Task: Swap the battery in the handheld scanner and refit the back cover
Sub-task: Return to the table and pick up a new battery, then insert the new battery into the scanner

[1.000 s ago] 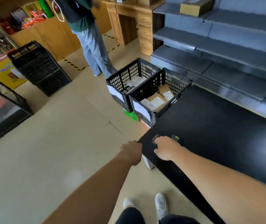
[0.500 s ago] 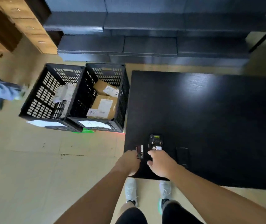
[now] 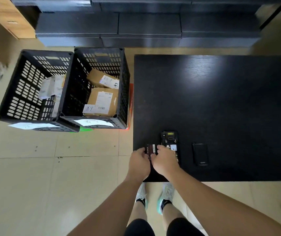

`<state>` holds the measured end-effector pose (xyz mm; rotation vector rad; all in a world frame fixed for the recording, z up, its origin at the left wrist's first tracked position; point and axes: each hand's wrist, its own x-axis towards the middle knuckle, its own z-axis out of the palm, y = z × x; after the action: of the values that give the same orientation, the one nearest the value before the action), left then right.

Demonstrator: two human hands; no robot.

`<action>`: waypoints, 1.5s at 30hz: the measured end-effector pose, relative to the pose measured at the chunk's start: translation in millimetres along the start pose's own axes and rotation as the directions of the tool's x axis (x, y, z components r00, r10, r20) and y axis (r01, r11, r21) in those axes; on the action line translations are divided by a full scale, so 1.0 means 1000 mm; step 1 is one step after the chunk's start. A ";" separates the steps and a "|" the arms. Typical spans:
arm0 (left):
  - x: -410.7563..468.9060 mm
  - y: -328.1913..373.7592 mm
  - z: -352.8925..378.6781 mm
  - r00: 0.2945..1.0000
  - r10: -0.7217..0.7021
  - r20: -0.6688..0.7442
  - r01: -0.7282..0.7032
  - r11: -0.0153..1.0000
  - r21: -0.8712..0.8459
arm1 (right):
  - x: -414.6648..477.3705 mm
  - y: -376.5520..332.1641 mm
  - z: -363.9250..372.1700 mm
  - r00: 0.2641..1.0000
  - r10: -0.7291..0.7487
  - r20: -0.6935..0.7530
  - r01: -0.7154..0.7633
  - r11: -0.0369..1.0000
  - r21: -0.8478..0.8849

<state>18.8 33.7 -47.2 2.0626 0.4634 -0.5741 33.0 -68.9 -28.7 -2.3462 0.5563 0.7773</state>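
- Small dark rectangular battery with a red label (image 3: 151, 149) sits at the near left corner of the black wooden table (image 3: 221, 99). Left hand (image 3: 138, 165) and right hand (image 3: 164, 161) both have their grip closed on it.
- Black handheld scanner, back open (image 3: 169, 142), lies just right of the battery; flat black back cover (image 3: 200, 154) further right.
- Risk: the battery is close to the table edge, so a slip would drop it to the floor.
- Risk: wrong orientation would misalign the contacts.
- Risk: the cover is dark on dark, so easily overlooked.

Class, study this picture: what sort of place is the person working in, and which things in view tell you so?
Probably a parcel depot or stockroom: two black plastic crates hold labelled cardboard parcels, empty grey shelving lines the wall, and a handheld scanner lies opened on the black table.
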 end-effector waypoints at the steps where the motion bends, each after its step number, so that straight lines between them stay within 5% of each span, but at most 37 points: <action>1: 0.001 -0.002 0.001 1.000 -0.005 -0.001 0.005 1.000 -0.005 | 0.002 -0.001 0.002 1.000 0.006 -0.012 -0.006 1.000 -0.001; 12: 0.003 -0.006 0.005 0.991 -0.133 -0.027 0.126 0.974 -0.190 | 0.005 -0.005 0.017 0.998 0.050 -0.034 -0.051 0.998 -0.022; 24: -0.001 -0.007 0.010 0.951 -0.296 -0.093 0.243 0.897 -0.370 | 0.001 0.018 0.010 0.985 -0.040 -0.170 0.087 0.956 0.280; 35: -0.023 0.031 0.060 0.958 -0.286 -0.019 0.259 0.892 -0.372 | -0.007 0.080 -0.039 0.992 0.048 -0.115 0.007 0.900 0.435; 45: -0.019 0.036 0.072 0.958 -0.266 -0.107 0.227 0.930 -0.288 | 0.001 0.091 -0.042 0.999 -0.013 -0.052 0.034 0.903 0.428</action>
<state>6.1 -47.5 -46.1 1.7985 0.8502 -0.4780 0.3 -163.4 -38.8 -1.9610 0.6453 0.5223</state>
